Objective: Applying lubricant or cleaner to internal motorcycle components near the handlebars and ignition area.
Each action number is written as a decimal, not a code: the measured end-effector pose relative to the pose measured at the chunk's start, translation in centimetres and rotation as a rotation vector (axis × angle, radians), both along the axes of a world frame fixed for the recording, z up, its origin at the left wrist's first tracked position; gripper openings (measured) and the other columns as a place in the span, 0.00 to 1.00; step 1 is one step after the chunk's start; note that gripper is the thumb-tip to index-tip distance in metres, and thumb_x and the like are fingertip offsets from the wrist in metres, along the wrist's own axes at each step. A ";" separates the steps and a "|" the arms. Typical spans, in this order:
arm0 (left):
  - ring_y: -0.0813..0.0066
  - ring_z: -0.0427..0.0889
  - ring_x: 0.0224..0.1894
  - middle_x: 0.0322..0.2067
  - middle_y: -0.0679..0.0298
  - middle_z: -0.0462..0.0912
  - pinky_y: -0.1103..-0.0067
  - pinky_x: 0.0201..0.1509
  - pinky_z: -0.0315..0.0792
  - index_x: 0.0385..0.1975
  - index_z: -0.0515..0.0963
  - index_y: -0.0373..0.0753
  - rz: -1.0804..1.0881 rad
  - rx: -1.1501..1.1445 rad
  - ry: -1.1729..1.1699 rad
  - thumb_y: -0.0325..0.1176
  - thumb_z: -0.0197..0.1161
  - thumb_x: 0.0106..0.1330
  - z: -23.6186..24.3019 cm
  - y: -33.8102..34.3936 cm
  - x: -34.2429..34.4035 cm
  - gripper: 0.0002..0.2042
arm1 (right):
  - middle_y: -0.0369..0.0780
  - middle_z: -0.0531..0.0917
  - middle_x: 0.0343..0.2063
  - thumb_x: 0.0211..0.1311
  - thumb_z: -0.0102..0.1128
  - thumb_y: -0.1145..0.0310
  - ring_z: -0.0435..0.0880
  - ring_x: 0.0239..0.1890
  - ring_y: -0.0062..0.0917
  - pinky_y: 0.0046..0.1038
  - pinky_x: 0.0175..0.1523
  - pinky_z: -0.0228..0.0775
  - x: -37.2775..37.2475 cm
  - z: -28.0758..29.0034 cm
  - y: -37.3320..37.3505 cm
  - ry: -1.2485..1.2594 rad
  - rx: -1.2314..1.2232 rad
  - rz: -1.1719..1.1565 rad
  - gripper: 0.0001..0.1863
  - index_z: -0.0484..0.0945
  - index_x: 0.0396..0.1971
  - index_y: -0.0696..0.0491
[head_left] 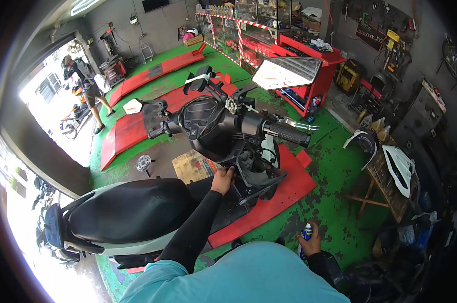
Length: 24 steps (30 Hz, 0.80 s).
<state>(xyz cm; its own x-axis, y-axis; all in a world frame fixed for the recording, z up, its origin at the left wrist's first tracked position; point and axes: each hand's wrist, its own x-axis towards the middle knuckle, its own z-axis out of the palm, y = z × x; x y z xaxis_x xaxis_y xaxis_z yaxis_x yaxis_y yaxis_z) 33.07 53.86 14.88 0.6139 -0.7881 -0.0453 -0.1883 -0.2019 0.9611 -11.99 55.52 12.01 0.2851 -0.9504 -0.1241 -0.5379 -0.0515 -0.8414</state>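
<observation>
A scooter with a long black seat (132, 207) stands in front of me, its handlebar (288, 134) and mirror (287, 73) toward the far side. My left hand (222, 181) reaches to the opened front section (248, 169) below the handlebar, where dark inner parts are bared. Its fingers are closed there against the edge, and what they grip is hidden. Low on the right, away from the scooter, my right hand (311, 242) is wrapped round a blue and white spray can (307, 232), held upright.
The scooter rests on a red lift platform (294, 179). A cardboard box (193, 166) lies behind it. At right, a wooden table (387, 177) carries white body panels (397, 169). A red tool cabinet (309, 65) stands farther back. Someone else (89, 88) is by the doorway.
</observation>
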 end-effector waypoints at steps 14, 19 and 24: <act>0.44 0.82 0.34 0.28 0.43 0.82 0.57 0.40 0.76 0.41 0.78 0.34 -0.249 0.165 -0.821 0.43 0.55 0.70 4.5 1.5 0.9 0.16 | 0.48 0.79 0.46 0.49 0.72 0.63 0.81 0.44 0.39 0.39 0.51 0.74 -0.3 -0.7 0.1 0.017 -0.050 0.019 0.38 0.66 0.62 0.46; 0.45 0.83 0.32 0.25 0.45 0.81 0.59 0.37 0.75 0.35 0.78 0.34 -0.130 0.045 -0.793 0.44 0.55 0.71 3.3 1.4 0.3 0.16 | 0.47 0.80 0.45 0.48 0.72 0.64 0.81 0.44 0.39 0.39 0.51 0.74 -0.1 0.2 0.3 0.009 -0.020 0.011 0.38 0.66 0.62 0.46; 0.58 0.81 0.24 0.21 0.52 0.80 0.66 0.30 0.72 0.28 0.77 0.32 -0.046 0.049 -0.228 0.42 0.53 0.73 0.5 0.5 -0.1 0.19 | 0.47 0.80 0.43 0.48 0.71 0.64 0.82 0.43 0.38 0.38 0.50 0.74 0.6 0.3 0.6 0.010 -0.011 0.002 0.37 0.66 0.62 0.47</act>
<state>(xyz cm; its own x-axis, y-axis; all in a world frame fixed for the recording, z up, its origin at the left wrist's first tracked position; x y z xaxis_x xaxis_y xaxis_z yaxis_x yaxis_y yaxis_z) 32.94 54.39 15.38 0.5762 -0.8157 0.0510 -0.4091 -0.2338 0.8820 -11.41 56.13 12.35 0.2863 -0.9510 -0.1166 -0.5460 -0.0619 -0.8355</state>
